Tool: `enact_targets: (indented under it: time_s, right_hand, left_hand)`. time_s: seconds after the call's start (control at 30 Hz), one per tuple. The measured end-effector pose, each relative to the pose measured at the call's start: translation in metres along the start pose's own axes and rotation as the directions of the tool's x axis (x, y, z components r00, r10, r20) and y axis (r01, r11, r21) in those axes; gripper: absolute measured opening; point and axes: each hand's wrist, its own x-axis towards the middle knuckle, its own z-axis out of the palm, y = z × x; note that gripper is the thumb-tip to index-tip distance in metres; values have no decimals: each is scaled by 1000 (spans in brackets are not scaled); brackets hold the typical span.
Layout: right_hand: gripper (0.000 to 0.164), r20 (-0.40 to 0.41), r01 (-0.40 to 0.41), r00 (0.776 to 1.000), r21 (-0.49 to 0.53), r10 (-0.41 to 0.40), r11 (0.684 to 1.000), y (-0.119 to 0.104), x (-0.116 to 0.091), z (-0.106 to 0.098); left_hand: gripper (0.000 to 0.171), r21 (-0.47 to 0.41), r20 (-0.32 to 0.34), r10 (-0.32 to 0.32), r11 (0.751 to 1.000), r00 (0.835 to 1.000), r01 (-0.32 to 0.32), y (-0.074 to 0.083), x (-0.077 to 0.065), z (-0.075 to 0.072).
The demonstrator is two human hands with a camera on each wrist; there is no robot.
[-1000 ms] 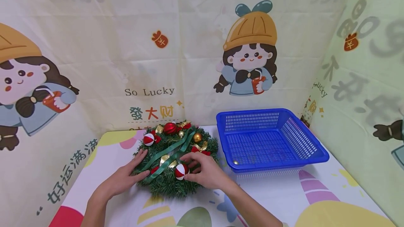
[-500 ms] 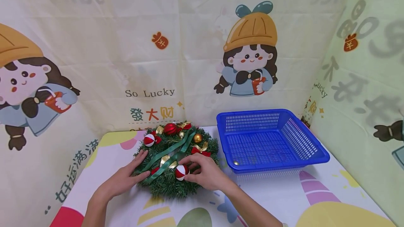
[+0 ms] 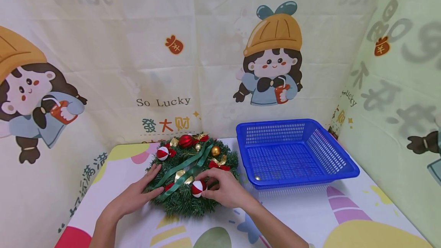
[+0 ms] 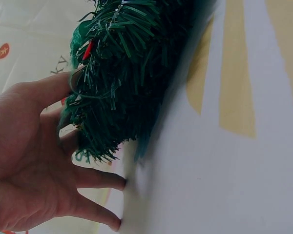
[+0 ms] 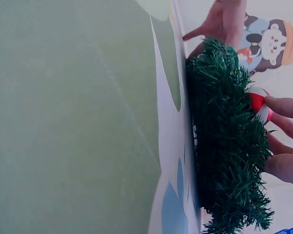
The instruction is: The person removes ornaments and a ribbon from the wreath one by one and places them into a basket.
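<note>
A green Christmas wreath [image 3: 187, 206] lies on the table, dressed with red, gold and red-and-white ornaments, bows and a long green ribbon [image 3: 186, 163]. At its left side my left hand [image 3: 138, 193] touches the branches with thumb and fingers spread. Two of its fingertips [image 4: 118, 223] reach down to the tabletop in the left wrist view. On the wreath's near right part, my right hand [image 3: 224, 188] pinches a red-and-white Christmas ball [image 3: 197, 188] between thumb and fingers. That ball [image 5: 258, 103] sits against the needles in the right wrist view; how it is fixed is hidden.
A blue plastic basket [image 3: 306, 181] stands right of the wreath, with a small gold ball [image 3: 257, 178] in its near left corner. Printed cloth [image 3: 213, 49] hangs behind and on both sides. A patterned cloth covers the table [image 3: 293, 209].
Both hands and the wreath stay practically still, the right hand keeping its pinch on the Christmas ball. The hanging cloth at the left has shifted slightly to the right.
</note>
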Motion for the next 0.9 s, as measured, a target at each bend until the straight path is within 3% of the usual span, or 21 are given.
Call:
enact_targets:
  time_s: [0.9]
  right_hand:
    - [36, -25, 18, 1000, 32, -18, 999, -5, -4, -11]
  left_hand:
    - [87, -4, 6, -6, 1000, 1000, 6, 1, 0, 1]
